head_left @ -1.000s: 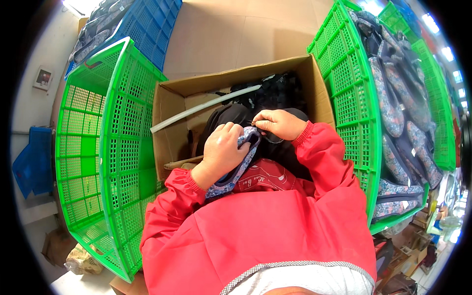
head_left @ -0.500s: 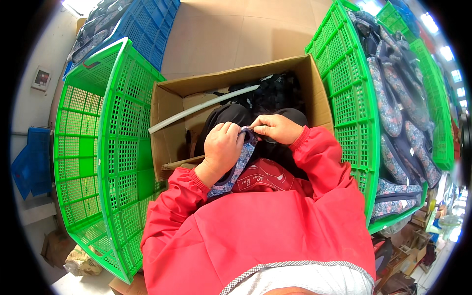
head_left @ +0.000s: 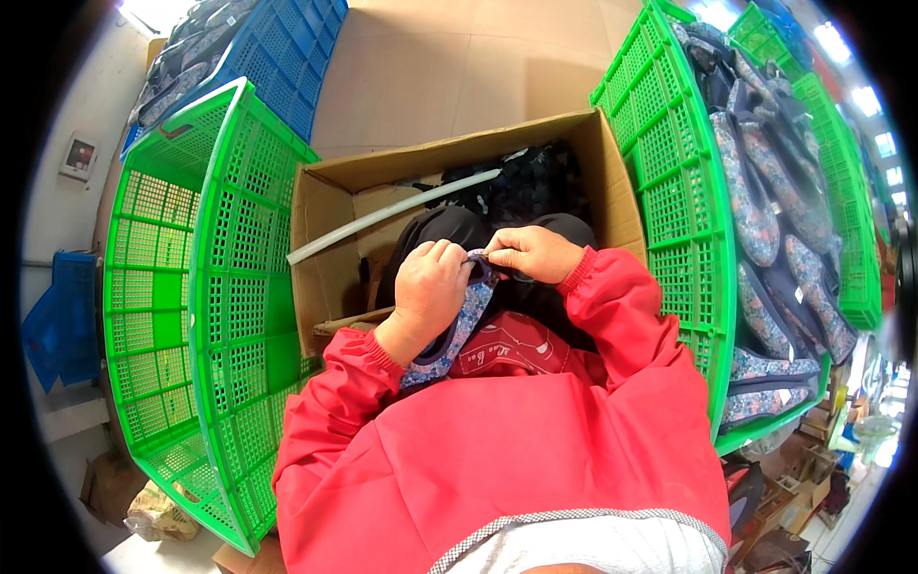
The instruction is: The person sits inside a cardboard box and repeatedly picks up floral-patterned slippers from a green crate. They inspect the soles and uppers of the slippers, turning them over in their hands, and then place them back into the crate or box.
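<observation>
A floral fabric piece with dark edging (head_left: 466, 330) hangs over my lap, its upper end between both hands. My left hand (head_left: 430, 287) is closed round that end, fingers curled. Close beside it, my right hand (head_left: 537, 253) pinches the dark edge between thumb and fingers. What exactly lies in the pinch is too small to make out. Below the hands, red cloth with white printing (head_left: 516, 344) covers my lap.
An open cardboard box (head_left: 330, 206) surrounds my knees, holding dark scraps (head_left: 535, 182) and crossed by a pale tube (head_left: 392, 218). A green crate (head_left: 253, 316) stands left, a blue crate (head_left: 296, 67) behind it. Another green crate (head_left: 669, 163) at right holds several floral pieces (head_left: 755, 230).
Both hands stay together on the fabric's upper end with hardly any shift. The whole view has moved very slightly.
</observation>
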